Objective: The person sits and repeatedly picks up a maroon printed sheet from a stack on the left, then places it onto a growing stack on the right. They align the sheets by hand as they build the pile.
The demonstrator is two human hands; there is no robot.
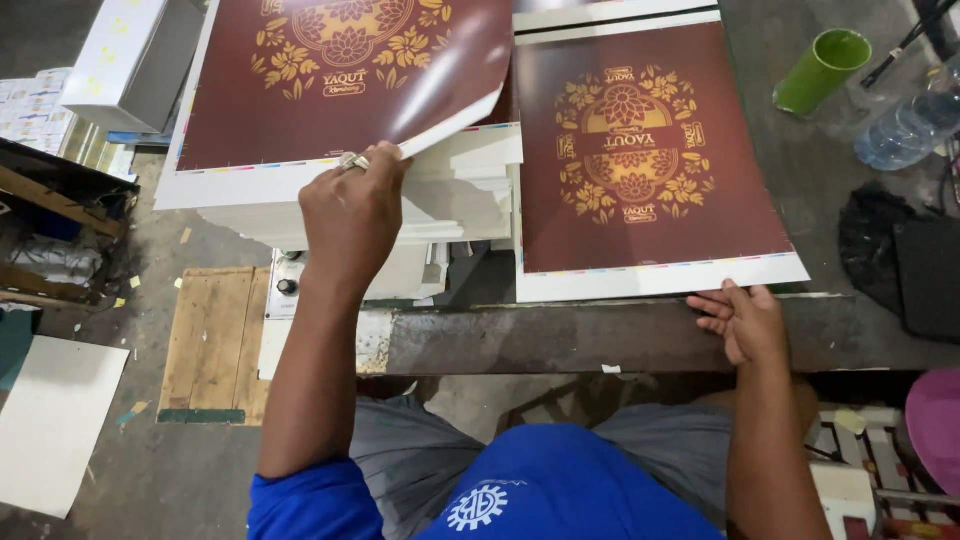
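The left hand (352, 215) is pinching the curling corner of the maroon printed sheet (340, 80), upper left: thin, floppy, best gripped at edges. The right hand (745, 320), loosely open and holding nothing, is resting by the second sheet (650, 160).

A green cup (822, 68) and water bottle (912, 127) crowd the upper right. A bare strip of bench edge (560, 335) runs open across the middle.

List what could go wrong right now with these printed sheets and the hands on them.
1. The left hand pinches one corner of the top maroon sheet; lifted by a corner, it may crease or drag the next sheet off the stack.
2. The right hand sits at the edge of the second maroon sheet, which could slide.
3. The green cup and water bottle lie close; liquid might reach the prints.
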